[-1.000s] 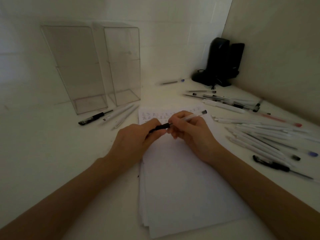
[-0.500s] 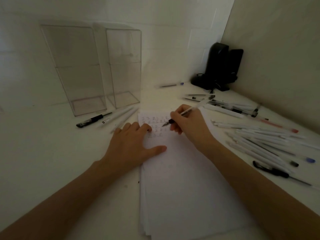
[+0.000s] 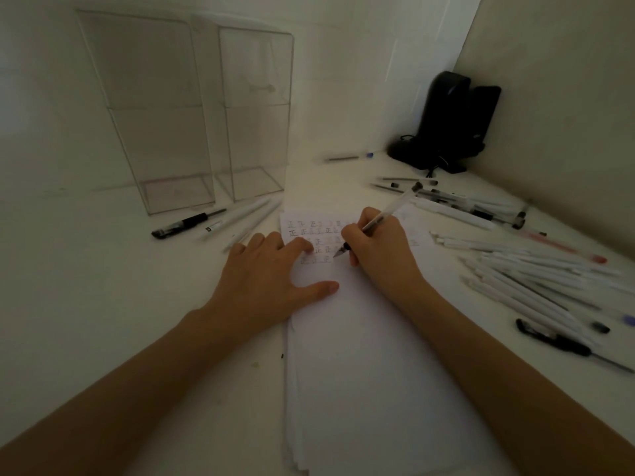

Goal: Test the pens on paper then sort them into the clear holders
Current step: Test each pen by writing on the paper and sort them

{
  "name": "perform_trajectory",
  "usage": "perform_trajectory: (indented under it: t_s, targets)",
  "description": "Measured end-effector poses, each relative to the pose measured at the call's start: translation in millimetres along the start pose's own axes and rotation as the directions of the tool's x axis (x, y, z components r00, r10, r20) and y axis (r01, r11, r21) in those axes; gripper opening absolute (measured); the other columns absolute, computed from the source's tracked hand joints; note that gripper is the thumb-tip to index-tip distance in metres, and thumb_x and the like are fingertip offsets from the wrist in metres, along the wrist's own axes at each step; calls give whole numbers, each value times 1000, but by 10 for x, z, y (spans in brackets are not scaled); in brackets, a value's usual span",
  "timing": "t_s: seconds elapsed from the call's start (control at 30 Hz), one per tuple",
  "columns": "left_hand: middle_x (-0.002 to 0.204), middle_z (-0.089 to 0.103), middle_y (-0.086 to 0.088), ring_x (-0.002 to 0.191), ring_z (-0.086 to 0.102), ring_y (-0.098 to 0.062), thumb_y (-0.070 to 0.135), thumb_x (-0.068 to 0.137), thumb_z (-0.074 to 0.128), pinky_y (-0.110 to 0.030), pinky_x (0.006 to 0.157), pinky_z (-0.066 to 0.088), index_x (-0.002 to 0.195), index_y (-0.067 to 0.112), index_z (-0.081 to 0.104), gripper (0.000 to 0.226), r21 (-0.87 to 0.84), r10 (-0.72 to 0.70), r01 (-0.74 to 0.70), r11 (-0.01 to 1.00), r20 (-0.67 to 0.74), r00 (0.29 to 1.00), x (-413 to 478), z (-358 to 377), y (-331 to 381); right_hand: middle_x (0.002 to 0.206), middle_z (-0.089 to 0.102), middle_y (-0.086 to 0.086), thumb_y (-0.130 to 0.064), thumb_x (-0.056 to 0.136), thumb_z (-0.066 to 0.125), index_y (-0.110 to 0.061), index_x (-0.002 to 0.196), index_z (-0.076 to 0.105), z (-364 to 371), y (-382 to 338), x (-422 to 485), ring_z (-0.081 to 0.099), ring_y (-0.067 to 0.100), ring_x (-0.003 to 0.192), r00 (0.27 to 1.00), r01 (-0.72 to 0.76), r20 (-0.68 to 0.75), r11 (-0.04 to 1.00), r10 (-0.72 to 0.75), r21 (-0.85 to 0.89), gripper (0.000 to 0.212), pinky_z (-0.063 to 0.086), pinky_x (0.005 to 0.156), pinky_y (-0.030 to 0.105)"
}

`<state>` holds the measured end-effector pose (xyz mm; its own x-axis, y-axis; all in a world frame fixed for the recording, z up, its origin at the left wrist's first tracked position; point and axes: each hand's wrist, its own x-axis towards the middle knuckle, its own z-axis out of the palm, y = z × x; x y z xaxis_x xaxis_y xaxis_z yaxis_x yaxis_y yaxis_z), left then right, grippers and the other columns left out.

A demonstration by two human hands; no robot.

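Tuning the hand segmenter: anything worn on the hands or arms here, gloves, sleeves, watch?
Nothing worn that shows. Left hand and right hand are bare: no gloves or rings. Both forearms bare to the frame edge, no sleeves or watch.

The white counter (image 3: 86,286) lies open on the left. A black pen (image 3: 187,224) and two slim white pens (image 3: 237,218) lie just before the tall clear plastic holders (image 3: 154,132); a heap of white pens (image 3: 525,280) crowds the right.
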<state>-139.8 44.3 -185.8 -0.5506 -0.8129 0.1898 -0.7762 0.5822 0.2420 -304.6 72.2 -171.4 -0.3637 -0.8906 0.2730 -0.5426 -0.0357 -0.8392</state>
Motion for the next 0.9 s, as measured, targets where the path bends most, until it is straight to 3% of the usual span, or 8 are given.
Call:
perform_trajectory:
  t_s: [0.27,0.67,0.9]
  targets:
    - [94,36,11,106,41,-13,80,68,37,-30,88,24,122,43,39,65,-17,-15,15,1000,2,1000,-3,-10,14,45,48,5,-6,83,53,-8,64,40,-27,7,11,39,3,34,1000,12,-15,1000,-11,16,22,32,39,10]
    - [94,36,13,103,41,-11,88,62,29,-30,88,25,122,44,38,75,-4,-19,19,1000,-6,1000,-6,-2,2,50,46,12,-9,82,54,-9,63,40,-14,42,25,36,6,37,1000,-8,-17,1000,8,5,24,34,42,17]
    - [99,42,11,105,41,-12,84,67,35,-32,91,26,124,42,39,70,-20,-24,24,1000,-5,1000,-3,-7,12,44,48,5,-8,81,54,-10,61,40,-21,48,21,36,5,37,1000,2,22,1000,-3,25,25,33,40,13]
